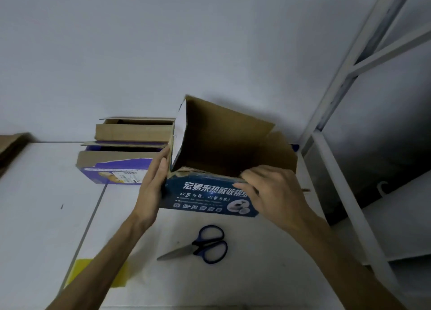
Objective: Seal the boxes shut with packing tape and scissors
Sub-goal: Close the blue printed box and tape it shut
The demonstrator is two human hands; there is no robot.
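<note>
An open dark-blue printed cardboard box [205,197] stands on the white table [46,193], its flaps raised and its brown inside showing. My left hand [151,183] lies flat against the box's left side, fingers straight, touching the upright left flap. My right hand [272,190] grips the near right top edge, fingers curled over the rim. Blue-handled scissors [203,245] lie shut on the table just in front of the box, blades pointing left. No tape roll is in view.
Two more open boxes sit behind to the left: a purple one [112,170] and a plain brown one [133,132] beyond it. A yellow sheet [81,272] lies under my left forearm. A white metal rack [345,193] stands at the right.
</note>
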